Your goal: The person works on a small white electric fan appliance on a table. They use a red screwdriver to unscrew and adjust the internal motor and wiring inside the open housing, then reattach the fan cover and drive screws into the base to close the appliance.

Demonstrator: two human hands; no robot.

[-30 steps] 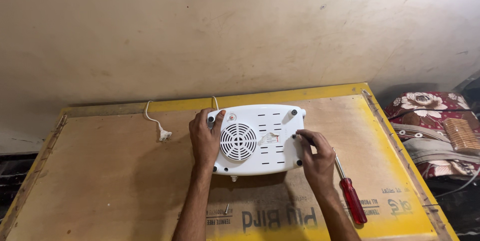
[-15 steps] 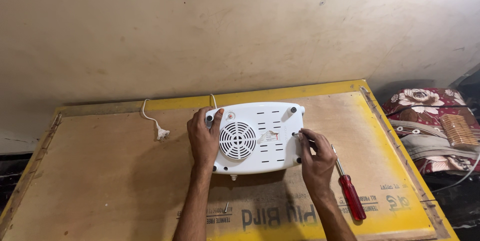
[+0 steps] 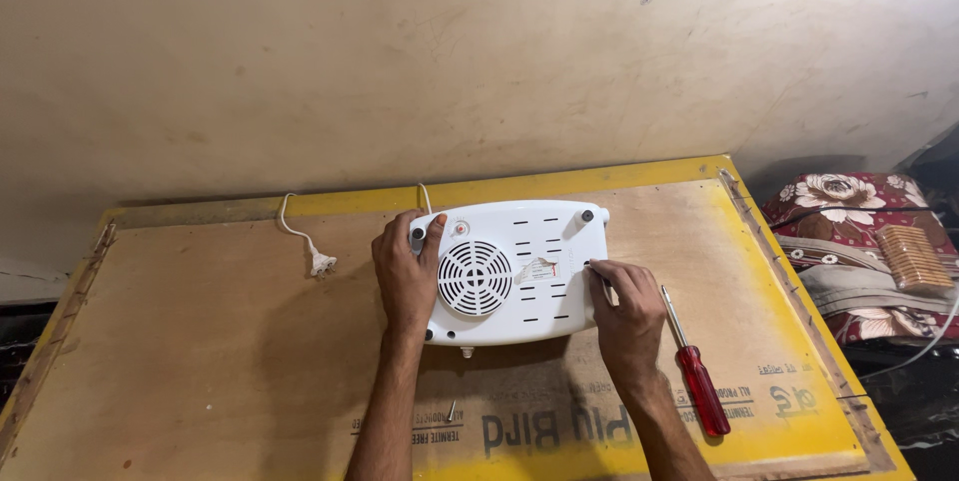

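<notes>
A yellow-edged plywood tabletop (image 3: 200,361) carries a white plastic appliance (image 3: 519,271), lying underside up at its middle. Right of the appliance lies a red-handled screwdriver (image 3: 696,376); to its left, a white cord plug (image 3: 321,263).

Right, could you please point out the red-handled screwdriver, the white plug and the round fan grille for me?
red-handled screwdriver (image 3: 702,389), head view, on its red handle.
white plug (image 3: 322,263), head view, on the plug body at the cord's end.
round fan grille (image 3: 476,278), head view, at the centre of the grille.

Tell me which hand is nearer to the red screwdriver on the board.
The right hand is nearer: the red screwdriver lies just beside it, to its right. The left hand rests on the far side of the white appliance.
</notes>
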